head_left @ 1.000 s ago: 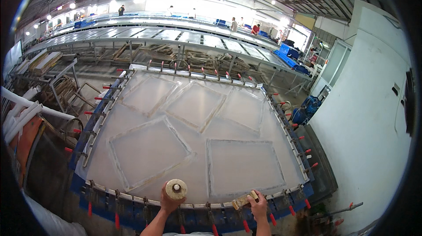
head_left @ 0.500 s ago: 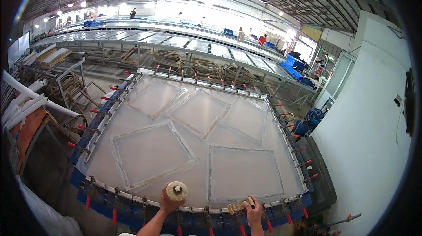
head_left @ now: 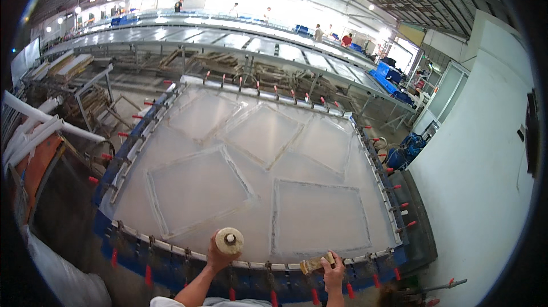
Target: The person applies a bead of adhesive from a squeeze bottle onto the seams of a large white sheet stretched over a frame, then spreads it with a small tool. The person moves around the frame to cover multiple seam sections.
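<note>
My left hand [head_left: 216, 258] is closed round a squat, cream-coloured bottle [head_left: 229, 246] with a pale nozzle on top, held upright near the front edge of a large stretched mesh sheet [head_left: 188, 193]. In my right hand [head_left: 334, 274] is a block-like piece, brownish and worn, that looks like a flat brush [head_left: 313, 265]; its tip points left. Several rectangular frames show as outlines through the sheet, one of them the front right frame [head_left: 321, 250], just beyond the brush. Whether the brush touches the sheet's edge, I cannot tell.
Red-handled clamps [head_left: 148, 275] line the sheet's sides on a blue-edged table. White rolls [head_left: 34, 138] lean at the left, with wooden frames [head_left: 74, 67] stacked behind. A white wall [head_left: 468, 193] stands at right. Long tables [head_left: 222, 41] and distant people fill the back.
The whole view has shifted slightly, with the sheet appearing a little to the right and higher. Both hands keep their holds and have hardly moved.
</note>
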The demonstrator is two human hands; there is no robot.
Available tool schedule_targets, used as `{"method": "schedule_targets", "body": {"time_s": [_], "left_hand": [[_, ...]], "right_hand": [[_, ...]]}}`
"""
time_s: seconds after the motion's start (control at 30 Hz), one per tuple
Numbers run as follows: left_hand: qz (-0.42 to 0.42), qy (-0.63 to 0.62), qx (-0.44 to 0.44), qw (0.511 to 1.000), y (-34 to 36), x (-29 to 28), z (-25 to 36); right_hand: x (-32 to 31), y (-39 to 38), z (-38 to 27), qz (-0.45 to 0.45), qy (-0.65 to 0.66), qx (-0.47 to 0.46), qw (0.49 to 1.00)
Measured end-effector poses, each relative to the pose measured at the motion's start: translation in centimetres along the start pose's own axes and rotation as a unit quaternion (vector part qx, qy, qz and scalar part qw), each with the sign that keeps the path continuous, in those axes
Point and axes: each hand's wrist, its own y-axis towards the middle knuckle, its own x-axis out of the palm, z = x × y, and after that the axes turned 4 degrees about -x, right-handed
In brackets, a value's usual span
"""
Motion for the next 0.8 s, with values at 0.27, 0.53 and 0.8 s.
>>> {"method": "schedule_targets", "body": {"time_s": [0.27,0.53,0.8], "left_hand": [[-0.038,0.004,-0.003,0.999,2.1,1.0,2.0],[-0.216,-0.086,-0.001,0.973,4.9,3.6,3.1],[-0.227,-0.138,-0.069,0.962,6.2,4.1,2.6]], "right_hand": [[-0.1,1.9,0.7,0.033,-0.007,-0.004,0.999],[-0.5,4.3,1.0,0.088,0.091,0.060,0.990],[5.0,9.3,2.4,0.064,0.203,0.118,0.970]]}}
